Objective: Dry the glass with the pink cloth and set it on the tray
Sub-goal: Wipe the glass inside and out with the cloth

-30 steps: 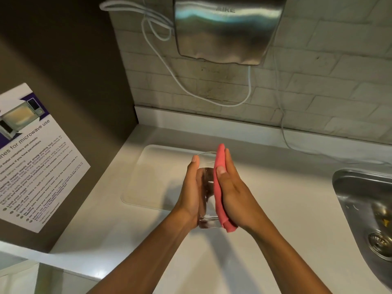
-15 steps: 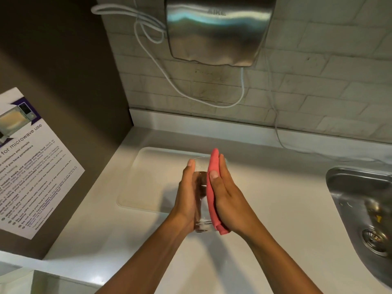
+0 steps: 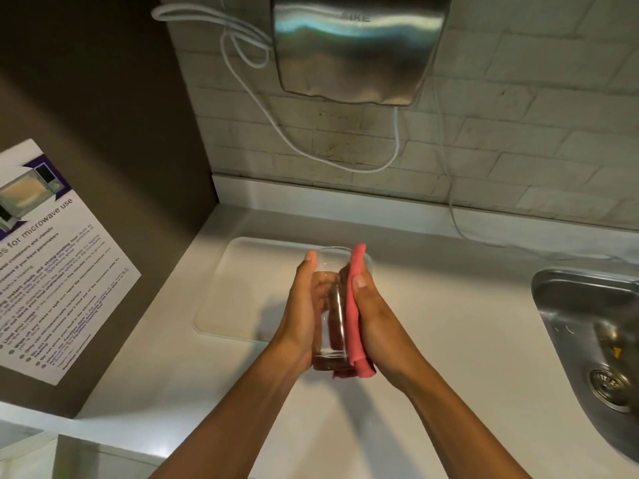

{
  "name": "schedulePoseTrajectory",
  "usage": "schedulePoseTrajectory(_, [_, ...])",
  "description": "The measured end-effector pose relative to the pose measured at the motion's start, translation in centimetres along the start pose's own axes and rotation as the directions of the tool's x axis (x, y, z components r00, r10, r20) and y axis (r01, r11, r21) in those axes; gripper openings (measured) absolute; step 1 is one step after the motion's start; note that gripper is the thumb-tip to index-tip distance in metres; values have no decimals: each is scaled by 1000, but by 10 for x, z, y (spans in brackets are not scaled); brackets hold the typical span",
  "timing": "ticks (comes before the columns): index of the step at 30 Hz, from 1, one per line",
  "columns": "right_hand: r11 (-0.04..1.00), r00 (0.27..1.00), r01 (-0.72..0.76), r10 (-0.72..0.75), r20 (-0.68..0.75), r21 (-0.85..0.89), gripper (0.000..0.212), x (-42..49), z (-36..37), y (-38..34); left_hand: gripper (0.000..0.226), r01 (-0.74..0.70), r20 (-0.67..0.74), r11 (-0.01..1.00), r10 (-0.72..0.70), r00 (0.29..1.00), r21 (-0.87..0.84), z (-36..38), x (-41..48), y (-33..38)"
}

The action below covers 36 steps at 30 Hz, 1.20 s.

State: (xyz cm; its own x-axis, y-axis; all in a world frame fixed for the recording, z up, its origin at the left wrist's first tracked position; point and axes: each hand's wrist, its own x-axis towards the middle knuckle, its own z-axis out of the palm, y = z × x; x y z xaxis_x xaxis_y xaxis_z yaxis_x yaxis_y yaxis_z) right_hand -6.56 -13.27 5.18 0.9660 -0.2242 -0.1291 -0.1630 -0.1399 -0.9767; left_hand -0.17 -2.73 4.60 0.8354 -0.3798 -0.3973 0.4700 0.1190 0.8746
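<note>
Mid-frame, the left hand (image 3: pixel 304 312) cups the glass (image 3: pixel 332 305); the right hand (image 3: pixel 375 316) presses the pink cloth (image 3: pixel 354 305) flat. Best to rotate the glass, gripping firmly.

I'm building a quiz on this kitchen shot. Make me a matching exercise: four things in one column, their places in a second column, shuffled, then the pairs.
Things:
1. glass
2. pink cloth
3. tray
4. sink

Places:
A. at the right edge of the view
B. flat on the counter, left of and behind the hands
C. pressed against the glass by the right hand
D. held between the left hand and the cloth

Pairs: 1-D, 2-C, 3-B, 4-A
</note>
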Motion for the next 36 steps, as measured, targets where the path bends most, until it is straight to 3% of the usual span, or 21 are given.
schedulePoseTrajectory(5, [994, 993, 92, -96, -69, -55, 58, -8, 6, -7, 80, -60, -90, 996, 66, 994, 70, 5, 2, 5])
schedulePoseTrajectory(9, [994, 991, 74, -82, -110, -80, 57, -9, 7, -8, 49, -230, -117, 888, 298, 947, 399, 3, 2, 8])
schedulePoseTrajectory(13, [979, 981, 106, -132, -142, -174, 65, -17, 14, -9, 70, -194, -46, 806, 264, 964, 559, 5, -2, 14])
schedulePoseTrajectory(18, [939, 973, 150, -195, -122, -311, 70, -19, 26, -16, 65, -105, -14, 979, 109, 994, 176, 7, -12, 15])
schedulePoseTrajectory(25, [929, 988, 107, -138, -64, -354, 73, 0, 12, -29, 69, 44, 23, 984, -40, 999, -173, 8, -10, 13])
schedulePoseTrajectory(30, [920, 992, 121, -121, 24, -372, 70, 2, 3, -29, 76, 91, 28, 970, -87, 996, -224, 3, 3, 21])
schedulePoseTrajectory(36, [840, 961, 271, -206, 185, -469, 63, -16, 7, -18, 95, 133, -42, 957, -149, 988, -258, -9, 19, 22])
